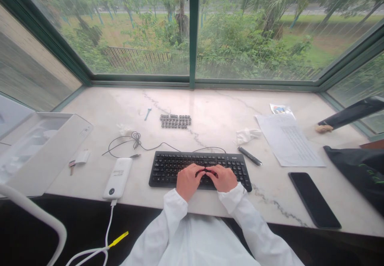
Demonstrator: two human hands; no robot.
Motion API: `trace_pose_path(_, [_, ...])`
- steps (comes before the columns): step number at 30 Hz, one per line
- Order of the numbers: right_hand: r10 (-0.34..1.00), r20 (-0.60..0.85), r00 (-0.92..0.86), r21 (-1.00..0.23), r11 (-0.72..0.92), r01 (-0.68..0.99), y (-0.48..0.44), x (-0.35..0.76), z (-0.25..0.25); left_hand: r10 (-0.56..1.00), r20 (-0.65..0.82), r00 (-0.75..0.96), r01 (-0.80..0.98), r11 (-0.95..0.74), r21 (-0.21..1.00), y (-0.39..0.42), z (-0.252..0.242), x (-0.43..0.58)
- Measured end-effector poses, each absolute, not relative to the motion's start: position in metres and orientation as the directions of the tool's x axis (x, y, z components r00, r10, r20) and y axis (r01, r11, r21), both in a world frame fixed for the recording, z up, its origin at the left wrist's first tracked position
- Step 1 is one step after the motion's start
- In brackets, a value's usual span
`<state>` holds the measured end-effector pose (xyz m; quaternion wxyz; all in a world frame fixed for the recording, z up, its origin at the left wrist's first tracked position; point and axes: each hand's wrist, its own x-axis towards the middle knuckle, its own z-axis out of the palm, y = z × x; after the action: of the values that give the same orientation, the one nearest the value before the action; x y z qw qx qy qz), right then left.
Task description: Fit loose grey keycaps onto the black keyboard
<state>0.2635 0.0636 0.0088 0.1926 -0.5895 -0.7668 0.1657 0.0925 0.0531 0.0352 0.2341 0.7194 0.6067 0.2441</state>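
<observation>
A black keyboard (168, 166) lies near the front edge of the pale marble counter. Over its middle right, my left hand (189, 179) and my right hand (224, 178) meet with their fingertips close together. Both hands are closed in a pinch. Something small, dark and reddish shows between the fingers, but its kind is hidden. Beyond the keyboard, loose dark keycaps (175, 121) are laid out in rows. To their left lies a small blue tool (148, 114). The keyboard's thin black cable (136, 139) lies in a coil to the left.
On the left are a white box (64, 150), a key (72, 166) and a white power bank (118, 178) with a cable. To the right lie a black pen (250, 156), crumpled white plastic (247, 135), paper sheets (288, 142), a phone (314, 200) and a dark bag (354, 170).
</observation>
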Motion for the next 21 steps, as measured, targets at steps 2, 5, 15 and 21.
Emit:
trace_pose_path(2, [0.96, 0.131, -0.247, -0.47, 0.279, 0.838, 0.063, 0.2642, 0.0071, 0.987, 0.066, 0.144, 0.765, -0.153, 0.626, 0.0528, 0.0357, 0.0921])
trace_pose_path(5, [0.943, 0.187, -0.276, -0.442, 0.331, 0.834, 0.0618, 0.2648, 0.0055, 0.988, 0.045, 0.148, 0.775, -0.144, 0.615, 0.0526, 0.0366, 0.0918])
trace_pose_path(15, [0.943, 0.193, -0.27, -0.432, 0.329, 0.84, 0.0618, 0.2663, 0.0103, 0.978, 0.057, 0.199, 0.793, -0.195, 0.577, 0.0551, 0.0323, 0.0922])
trace_pose_path(21, [0.944, 0.191, -0.268, -0.45, 0.327, 0.831, 0.0627, 0.2675, 0.0106, 0.952, 0.065, 0.3, 0.837, -0.296, 0.461, 0.0555, 0.034, 0.092])
